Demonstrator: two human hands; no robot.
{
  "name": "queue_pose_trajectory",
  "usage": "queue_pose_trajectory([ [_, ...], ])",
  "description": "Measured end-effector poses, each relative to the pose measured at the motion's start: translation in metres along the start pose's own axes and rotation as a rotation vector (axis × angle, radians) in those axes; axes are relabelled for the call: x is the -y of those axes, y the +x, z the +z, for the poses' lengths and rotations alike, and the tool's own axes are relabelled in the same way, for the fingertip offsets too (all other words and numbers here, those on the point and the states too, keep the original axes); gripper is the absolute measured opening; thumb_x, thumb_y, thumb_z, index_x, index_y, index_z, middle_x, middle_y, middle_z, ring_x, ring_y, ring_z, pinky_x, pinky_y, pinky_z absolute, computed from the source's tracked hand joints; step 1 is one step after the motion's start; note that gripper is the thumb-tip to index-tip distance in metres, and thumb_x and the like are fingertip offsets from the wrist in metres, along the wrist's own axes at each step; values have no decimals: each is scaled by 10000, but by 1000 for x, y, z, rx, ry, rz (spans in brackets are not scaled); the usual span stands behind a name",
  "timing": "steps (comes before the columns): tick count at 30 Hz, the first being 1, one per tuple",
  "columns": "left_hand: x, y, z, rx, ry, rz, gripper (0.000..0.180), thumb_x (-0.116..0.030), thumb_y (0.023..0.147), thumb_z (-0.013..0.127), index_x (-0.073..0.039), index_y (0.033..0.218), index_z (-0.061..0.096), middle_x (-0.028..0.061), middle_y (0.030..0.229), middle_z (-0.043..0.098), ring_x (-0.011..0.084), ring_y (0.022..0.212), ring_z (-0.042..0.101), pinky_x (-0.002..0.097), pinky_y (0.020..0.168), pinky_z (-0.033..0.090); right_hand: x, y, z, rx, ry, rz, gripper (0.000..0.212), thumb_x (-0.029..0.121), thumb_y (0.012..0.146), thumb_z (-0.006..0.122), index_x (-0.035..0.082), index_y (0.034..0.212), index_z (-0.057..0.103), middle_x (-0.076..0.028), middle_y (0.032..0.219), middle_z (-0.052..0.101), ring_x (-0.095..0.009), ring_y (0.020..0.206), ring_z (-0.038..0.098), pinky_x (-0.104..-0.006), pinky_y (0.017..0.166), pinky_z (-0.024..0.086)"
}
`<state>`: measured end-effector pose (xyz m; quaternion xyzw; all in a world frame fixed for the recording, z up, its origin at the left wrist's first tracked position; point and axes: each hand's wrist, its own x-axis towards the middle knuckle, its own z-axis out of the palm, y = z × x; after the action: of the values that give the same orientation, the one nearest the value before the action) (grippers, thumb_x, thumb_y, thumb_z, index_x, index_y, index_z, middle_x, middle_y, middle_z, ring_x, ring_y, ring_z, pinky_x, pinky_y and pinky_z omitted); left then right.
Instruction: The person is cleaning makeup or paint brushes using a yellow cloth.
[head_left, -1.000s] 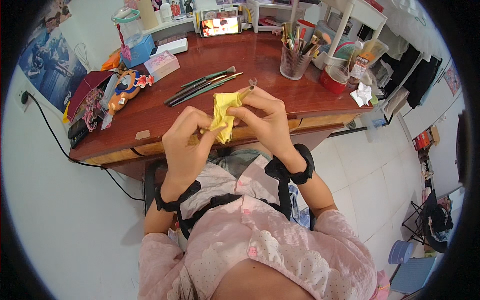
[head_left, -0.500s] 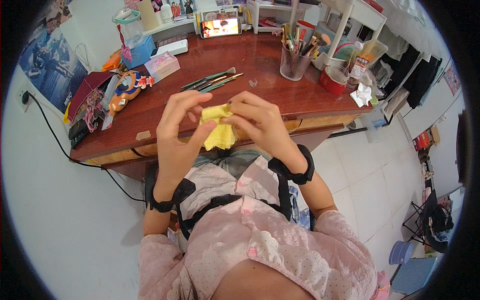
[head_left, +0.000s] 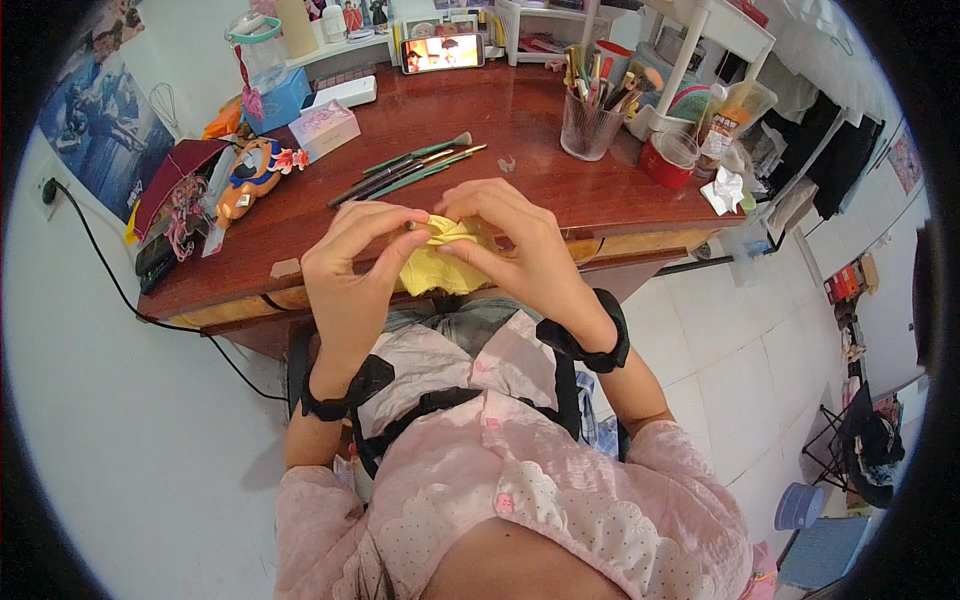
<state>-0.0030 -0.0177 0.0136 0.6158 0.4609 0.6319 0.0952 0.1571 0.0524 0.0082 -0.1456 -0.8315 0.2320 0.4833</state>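
Above the desk's front edge, a crumpled yellow cloth [head_left: 440,272] hangs from my right hand [head_left: 525,235], its thumb and fingers closed on the folded top. My left hand [head_left: 350,255] meets the cloth from the left, thumb and forefinger pinched together. A small dark tip shows between those left fingertips; what it belongs to is hidden by the cloth and fingers. Beyond my hands, several makeup brushes [head_left: 415,168] lie in a loose bunch on the reddish-brown desk [head_left: 480,110].
A ribbed clear cup [head_left: 588,128] of brushes stands at the right, near a red round container [head_left: 668,160] and crumpled white tissue [head_left: 722,190]. A phone [head_left: 442,54] with a lit screen leans at the back. Left are a tissue box [head_left: 325,132] and a bear-shaped item [head_left: 248,180].
My left fingers have come together in a pinch at the cloth's edge. The cloth's top is gathered more tightly in my right hand, which has shifted slightly left.
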Motion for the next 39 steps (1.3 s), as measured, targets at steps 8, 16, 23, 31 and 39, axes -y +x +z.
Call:
queue_pose_trajectory([
  [8, 8, 2, -6, 68, -64, 11, 131, 87, 746, 616, 44, 869, 626, 89, 873, 614, 146, 849, 556, 246, 778, 431, -2, -1, -1, -35, -49, -62, 169, 94, 734, 700, -8, 851, 637, -87, 771, 632, -215, 708, 598, -280, 621, 463],
  [16, 8, 5, -13, 214, -240, -50, 124, 38, 759, 628, 50, 882, 638, 83, 845, 636, 161, 856, 561, 264, 777, 431, 4, -1, -8, 160, 154, 153, 137, 115, 777, 670, -15, 817, 656, -77, 736, 644, -147, 645, 592, -242, 591, 449],
  [23, 6, 5, -13, 335, -573, -260, 148, -97, 812, 622, 45, 850, 600, 91, 859, 586, 157, 830, 552, 252, 749, 437, 5, -3, -6, 196, 444, 339, 155, 128, 821, 649, -26, 833, 653, -19, 689, 623, -28, 658, 513, -207, 593, 432],
  [31, 15, 4, -10, 340, -666, -339, 123, -56, 828, 582, 28, 916, 594, 77, 890, 592, 131, 851, 557, 238, 771, 437, 5, -6, 5, 241, 637, 389, 223, 152, 861, 601, -24, 998, 585, -25, 772, 601, -40, 732, 511, -218, 649, 427],
  [39, 17, 5, -4, 223, -564, -282, 113, 0, 795, 600, 19, 906, 599, 54, 948, 561, 112, 884, 536, 237, 822, 416, 10, -3, 5, 182, 259, 214, 228, 197, 867, 574, 0, 980, 584, -140, 750, 586, -175, 622, 546, -292, 602, 437],
])
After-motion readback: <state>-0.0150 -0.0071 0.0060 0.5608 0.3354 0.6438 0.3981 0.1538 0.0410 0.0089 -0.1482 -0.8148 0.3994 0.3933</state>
